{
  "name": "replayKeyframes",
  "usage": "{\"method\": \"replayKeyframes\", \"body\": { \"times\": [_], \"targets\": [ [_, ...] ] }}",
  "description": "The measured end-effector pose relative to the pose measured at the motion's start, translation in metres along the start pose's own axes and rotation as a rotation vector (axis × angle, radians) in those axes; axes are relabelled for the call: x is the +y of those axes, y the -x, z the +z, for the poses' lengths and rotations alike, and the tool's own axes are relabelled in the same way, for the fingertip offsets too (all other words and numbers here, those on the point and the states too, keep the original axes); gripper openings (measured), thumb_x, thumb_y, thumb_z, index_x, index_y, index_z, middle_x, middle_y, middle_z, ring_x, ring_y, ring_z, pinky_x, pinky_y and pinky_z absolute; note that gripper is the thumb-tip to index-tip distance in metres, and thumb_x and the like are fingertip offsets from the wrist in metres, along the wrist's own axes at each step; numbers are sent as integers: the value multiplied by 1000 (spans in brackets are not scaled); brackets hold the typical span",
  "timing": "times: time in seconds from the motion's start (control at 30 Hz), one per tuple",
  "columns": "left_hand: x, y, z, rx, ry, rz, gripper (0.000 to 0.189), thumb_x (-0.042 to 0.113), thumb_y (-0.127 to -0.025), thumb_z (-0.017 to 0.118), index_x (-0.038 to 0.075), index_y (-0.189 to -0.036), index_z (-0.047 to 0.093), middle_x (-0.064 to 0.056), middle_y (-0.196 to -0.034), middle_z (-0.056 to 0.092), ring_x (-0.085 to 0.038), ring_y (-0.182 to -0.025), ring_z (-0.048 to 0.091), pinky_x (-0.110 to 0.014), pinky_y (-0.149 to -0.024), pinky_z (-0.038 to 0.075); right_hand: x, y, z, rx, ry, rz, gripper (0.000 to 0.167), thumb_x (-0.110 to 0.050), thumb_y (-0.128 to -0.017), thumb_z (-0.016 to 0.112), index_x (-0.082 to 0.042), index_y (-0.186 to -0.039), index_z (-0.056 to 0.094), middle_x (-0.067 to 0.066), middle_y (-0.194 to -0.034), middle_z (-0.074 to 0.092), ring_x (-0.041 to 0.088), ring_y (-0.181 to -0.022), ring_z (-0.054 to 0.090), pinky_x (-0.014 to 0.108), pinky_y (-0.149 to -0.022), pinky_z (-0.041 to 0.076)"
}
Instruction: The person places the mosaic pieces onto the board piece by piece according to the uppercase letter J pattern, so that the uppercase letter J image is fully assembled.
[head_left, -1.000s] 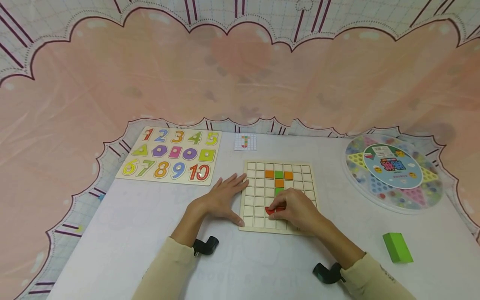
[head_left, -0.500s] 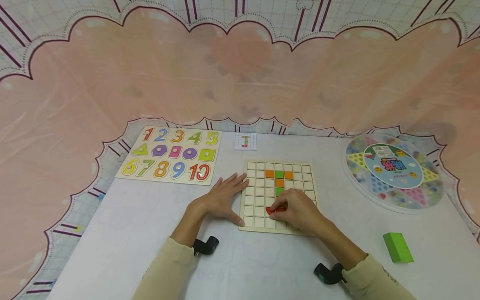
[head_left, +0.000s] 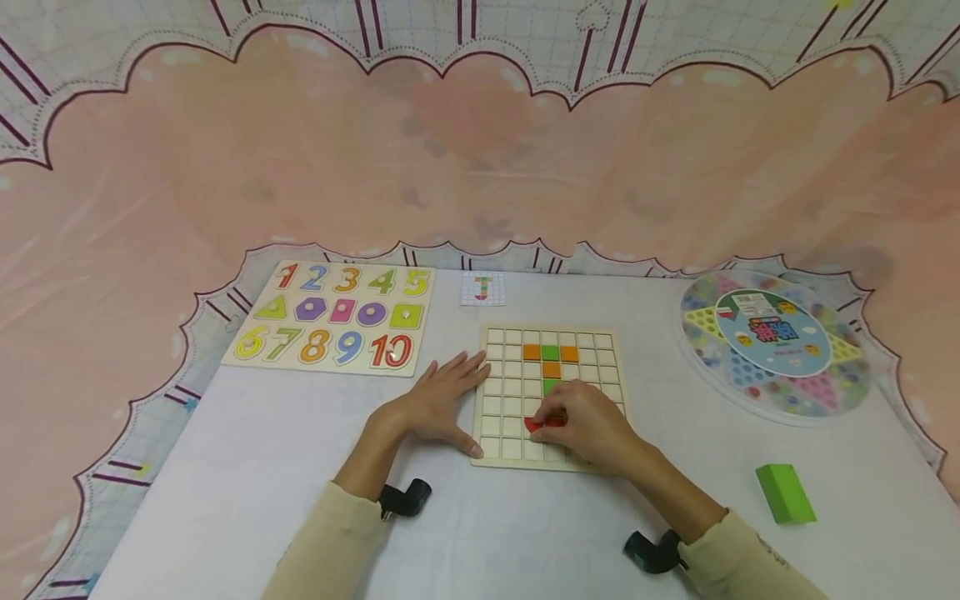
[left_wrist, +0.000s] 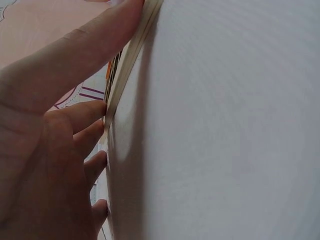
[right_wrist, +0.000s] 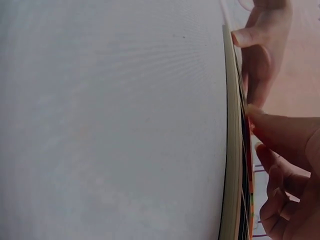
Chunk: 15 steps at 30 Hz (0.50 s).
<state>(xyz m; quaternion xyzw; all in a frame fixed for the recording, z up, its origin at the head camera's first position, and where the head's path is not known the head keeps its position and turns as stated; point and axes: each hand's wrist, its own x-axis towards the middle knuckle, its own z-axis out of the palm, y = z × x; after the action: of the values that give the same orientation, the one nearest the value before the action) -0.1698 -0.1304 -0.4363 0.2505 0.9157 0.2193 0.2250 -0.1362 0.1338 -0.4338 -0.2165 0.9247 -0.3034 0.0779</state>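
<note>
A wooden grid board [head_left: 501, 406] lies on the table in the head view, with orange tiles [head_left: 532, 352] and green tiles [head_left: 550, 352] in a T shape. My left hand [head_left: 429, 408] spreads along its left side, thumb at the near corner and fingertips at the edge. Over the lower middle cells, my right hand [head_left: 592, 421] pinches a red tile [head_left: 556, 422] between thumb and fingers, low at the board. Beside it a red rounded-corner tile [head_left: 531, 424] shows partly. The right wrist view has the thumb [right_wrist: 280, 132] at the red strip on the board's surface.
A number-and-shape puzzle board [head_left: 330, 312] lies at back left. Behind the grid board is a small pattern card [head_left: 482, 288] with a J-like figure. A round board-game set [head_left: 776, 333] sits at back right, and a green block [head_left: 785, 494] stands at front right.
The head view has shifted slightly, so everything appears a little further left and lower. Both hands keep their places on the board, with the right fingers still at the red tile.
</note>
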Motion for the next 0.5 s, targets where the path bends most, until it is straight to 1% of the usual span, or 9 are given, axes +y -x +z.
{"method": "replayKeyframes", "body": {
  "times": [0.07,0.1,0.17,0.23,0.3,0.33,0.4,0.43,0.5],
  "targets": [
    [0,-1,0,-6,-3,0,121,49,-67,92,15,-163,26,-1,-175,9,-29,-164,2,-60,-132,0,0,1,-1,11,9,21,14,-29,-79,88,-22,-89,81,-10,-90,70,7,-84,56,23,-75,47],
    [0,-2,1,-6,-2,1,121,49,-67,92,15,-163,26,-1,-175,10,-29,-164,3,-60,-131,1,0,1,-2,14,10,47,18,-31,-80,88,-22,-93,80,-9,-93,69,8,-84,55,23,-74,47],
    [-1,-2,1,-5,1,2,122,48,-67,93,13,-163,27,-2,-175,10,-30,-164,3,-61,-131,1,2,2,-4,34,12,79,28,-34,-81,86,-20,-104,78,-5,-101,68,10,-87,55,25,-76,48],
    [0,0,2,-5,4,-7,122,47,-66,93,13,-163,27,-2,-175,11,-30,-164,4,-60,-131,1,5,4,-6,59,4,102,41,-35,-83,85,-17,-118,74,0,-113,66,14,-94,56,30,-81,52],
    [-1,2,3,-2,10,-16,122,46,-66,94,13,-162,27,-2,-175,11,-30,-164,4,-60,-131,1,9,5,-8,78,-3,119,54,-33,-84,84,-14,-132,66,5,-127,61,21,-106,58,37,-91,56],
    [-2,3,3,-3,14,-21,122,46,-66,94,14,-163,27,-2,-175,11,-30,-164,4,-60,-131,1,13,6,-10,89,-4,116,59,-32,-84,84,-13,-136,63,8,-134,59,25,-115,57,43,-98,56],
    [-3,4,5,-2,18,-29,121,47,-66,93,15,-163,27,-2,-175,11,-29,-164,4,-60,-132,1,19,8,-14,102,-12,131,67,-31,-85,83,-11,-143,56,13,-146,51,33,-132,51,54,-109,51],
    [-5,5,6,-1,23,-30,121,47,-67,93,15,-163,27,-2,-175,11,-29,-164,4,-60,-132,2,22,9,-16,107,-7,144,70,-31,-85,83,-11,-146,53,15,-152,46,36,-139,45,58,-112,48],
    [-8,8,8,2,34,-35,120,49,-68,91,16,-163,26,-2,-175,11,-29,-164,6,-60,-132,3,29,11,-20,115,3,173,75,-32,-86,82,-11,-150,48,17,-160,36,41,-147,35,64,-115,42]
  ]
}}
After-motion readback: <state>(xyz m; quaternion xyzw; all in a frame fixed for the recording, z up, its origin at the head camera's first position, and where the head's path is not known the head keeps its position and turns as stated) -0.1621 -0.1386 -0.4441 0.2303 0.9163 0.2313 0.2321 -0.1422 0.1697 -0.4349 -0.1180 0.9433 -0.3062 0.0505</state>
